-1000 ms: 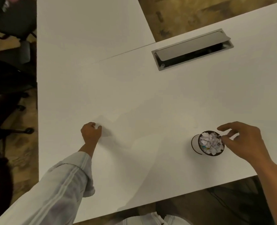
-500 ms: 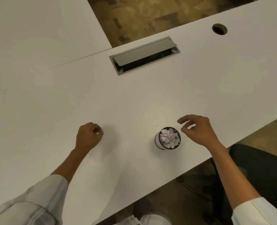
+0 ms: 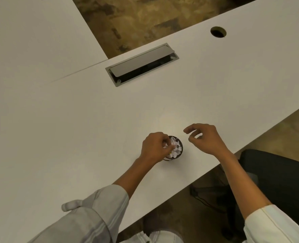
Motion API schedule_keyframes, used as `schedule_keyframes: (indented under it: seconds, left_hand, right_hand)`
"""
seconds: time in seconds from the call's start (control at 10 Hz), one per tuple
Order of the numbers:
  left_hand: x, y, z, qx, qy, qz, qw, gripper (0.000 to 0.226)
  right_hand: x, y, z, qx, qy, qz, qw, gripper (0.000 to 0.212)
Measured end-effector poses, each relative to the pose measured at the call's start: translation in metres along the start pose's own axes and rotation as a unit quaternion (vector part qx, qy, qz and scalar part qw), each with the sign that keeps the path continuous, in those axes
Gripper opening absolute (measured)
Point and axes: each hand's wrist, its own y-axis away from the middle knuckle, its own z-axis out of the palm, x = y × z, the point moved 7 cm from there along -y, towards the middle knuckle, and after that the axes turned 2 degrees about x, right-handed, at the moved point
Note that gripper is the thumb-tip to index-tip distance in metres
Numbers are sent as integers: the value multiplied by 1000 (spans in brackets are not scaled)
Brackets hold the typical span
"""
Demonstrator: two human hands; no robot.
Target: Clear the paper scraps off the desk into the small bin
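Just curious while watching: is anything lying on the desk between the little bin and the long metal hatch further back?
No. In the head view, the white desk is bare between the small bin and the cable hatch; no scraps show there.

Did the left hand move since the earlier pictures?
Yes. The left hand moved right along the desk, from a bare spot well left of the bin to over its rim.
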Motion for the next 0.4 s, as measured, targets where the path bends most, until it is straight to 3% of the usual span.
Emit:
schedule_keyframes:
  seconds: [0.1, 0.4]
  left_hand:
    - [-1, -5, -3, -8, -20, 12, 1000, 11]
    - [-5, -5, -28, -7, -37, 13, 999, 9]
  right_hand:
    - [-1, 0, -1, -3, -2, -9, 1000, 14]
    - [-31, -8, 12, -27, 42, -61, 997, 11]
